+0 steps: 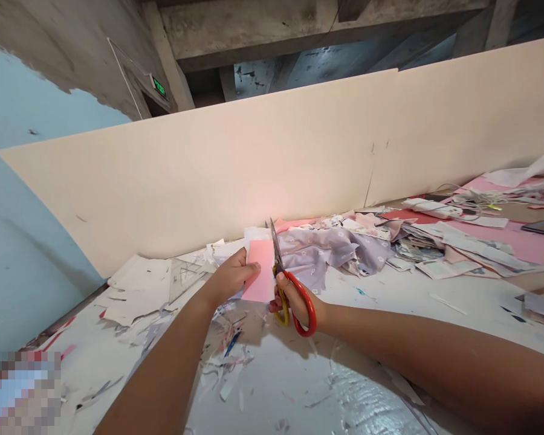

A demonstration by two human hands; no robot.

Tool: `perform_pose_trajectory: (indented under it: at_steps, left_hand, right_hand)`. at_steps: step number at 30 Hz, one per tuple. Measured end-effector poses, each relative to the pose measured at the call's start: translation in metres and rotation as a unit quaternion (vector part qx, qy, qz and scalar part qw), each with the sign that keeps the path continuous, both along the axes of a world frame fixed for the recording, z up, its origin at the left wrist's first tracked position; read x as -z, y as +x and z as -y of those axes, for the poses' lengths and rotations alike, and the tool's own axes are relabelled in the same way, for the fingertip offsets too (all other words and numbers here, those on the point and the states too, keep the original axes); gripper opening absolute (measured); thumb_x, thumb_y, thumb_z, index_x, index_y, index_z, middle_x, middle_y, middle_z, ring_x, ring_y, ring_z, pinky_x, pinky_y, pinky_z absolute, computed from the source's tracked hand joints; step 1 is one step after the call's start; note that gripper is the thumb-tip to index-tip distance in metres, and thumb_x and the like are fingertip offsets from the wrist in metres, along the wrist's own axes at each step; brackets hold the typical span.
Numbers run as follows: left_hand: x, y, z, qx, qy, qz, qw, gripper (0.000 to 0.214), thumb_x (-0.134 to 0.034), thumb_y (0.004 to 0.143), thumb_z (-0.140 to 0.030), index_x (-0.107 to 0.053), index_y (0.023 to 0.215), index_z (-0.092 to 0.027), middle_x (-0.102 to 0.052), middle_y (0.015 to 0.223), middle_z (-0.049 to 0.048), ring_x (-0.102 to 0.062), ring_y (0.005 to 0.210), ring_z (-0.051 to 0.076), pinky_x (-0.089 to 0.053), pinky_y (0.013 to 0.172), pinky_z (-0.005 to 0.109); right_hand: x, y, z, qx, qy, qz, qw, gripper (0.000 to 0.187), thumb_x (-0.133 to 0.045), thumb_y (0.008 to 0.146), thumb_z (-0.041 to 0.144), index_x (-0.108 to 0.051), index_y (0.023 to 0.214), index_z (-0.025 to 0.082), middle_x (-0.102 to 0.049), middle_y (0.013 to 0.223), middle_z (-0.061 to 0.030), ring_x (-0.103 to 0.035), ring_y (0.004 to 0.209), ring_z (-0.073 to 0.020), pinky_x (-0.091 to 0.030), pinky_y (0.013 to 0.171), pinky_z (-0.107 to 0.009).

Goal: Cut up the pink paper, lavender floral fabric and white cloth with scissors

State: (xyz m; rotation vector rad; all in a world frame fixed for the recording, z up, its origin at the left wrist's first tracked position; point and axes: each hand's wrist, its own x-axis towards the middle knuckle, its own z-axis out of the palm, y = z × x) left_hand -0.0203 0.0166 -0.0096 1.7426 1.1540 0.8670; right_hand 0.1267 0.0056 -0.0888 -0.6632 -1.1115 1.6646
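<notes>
Faces a cream board (208, 175) closing off the far side of a white table (399, 293) strewn with paper scraps (138, 275). Has lavender cloth (317, 244) crowding the right of the scissors (278, 264), more open tabletop beyond the right forearm (412, 338). Grasps the scissors in the right hand (295, 299), with blades (275, 238) slightly parted, and pinches pink paper (263, 275) in the left hand (231, 276), just beside them, above the table. Seems mid-trim along the paper's right edge; calls for steady holding, with the left thumb (254, 268) clear.
</notes>
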Motion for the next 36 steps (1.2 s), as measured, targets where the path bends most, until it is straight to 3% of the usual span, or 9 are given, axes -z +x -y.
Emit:
perform_pose_trajectory:
  at_steps: [4,11,19,30,36]
  left_hand:
    - [-0.001,0.0,0.001,0.002,-0.016,-0.008,1.0,0.031,-0.053,0.071,-0.04,-0.047,0.09,-0.016,-0.057,0.074,0.0003,-0.056,0.065,0.016,-0.042,0.057,0.027]
    - [0.002,-0.001,-0.002,0.003,-0.017,-0.005,1.0,0.028,-0.054,0.072,-0.038,-0.048,0.089,-0.016,-0.058,0.075,-0.0005,-0.056,0.068,0.015,-0.042,0.059,0.026]
    - [0.007,-0.002,-0.006,0.034,-0.024,0.005,0.999,0.029,-0.053,0.073,-0.038,-0.047,0.091,-0.016,-0.059,0.08,0.0014,-0.057,0.074,0.017,-0.044,0.066,0.031]
    - [0.009,-0.002,-0.007,0.037,-0.027,0.012,0.999,0.028,-0.054,0.072,-0.037,-0.048,0.091,-0.017,-0.057,0.077,0.0003,-0.055,0.07,0.016,-0.042,0.063,0.028]
    - [0.006,-0.005,-0.006,0.049,-0.05,0.011,0.998,0.022,-0.053,0.069,-0.032,-0.047,0.083,-0.016,-0.051,0.065,-0.0024,-0.048,0.054,0.01,-0.034,0.049,0.022]
  right_hand:
    - [-0.002,0.001,0.0,0.015,-0.006,0.015,1.0,0.056,-0.052,0.056,0.071,-0.042,0.061,0.017,-0.039,0.047,0.0074,-0.045,0.045,-0.007,-0.042,0.057,-0.026]
    - [0.004,0.002,-0.005,0.022,0.051,0.044,0.997,0.054,-0.046,0.063,0.071,-0.042,0.063,0.017,-0.04,0.049,0.0061,-0.05,0.048,-0.0098,-0.043,0.056,-0.026]
    - [0.001,0.005,-0.001,0.022,0.094,0.115,0.989,0.058,-0.032,0.069,0.073,-0.038,0.053,0.017,-0.037,0.044,0.005,-0.04,0.033,-0.007,-0.034,0.034,-0.02]
    - [-0.001,0.003,-0.002,0.063,0.045,0.09,0.993,0.055,-0.037,0.069,0.071,-0.035,0.052,0.018,-0.031,0.037,0.0074,-0.032,0.026,-0.0061,-0.028,0.027,-0.019]
    - [-0.009,0.005,-0.012,0.068,-0.003,0.002,0.998,0.048,-0.048,0.067,0.063,-0.04,0.054,0.017,-0.048,0.043,0.0024,-0.048,0.037,-0.0106,-0.043,0.041,-0.024]
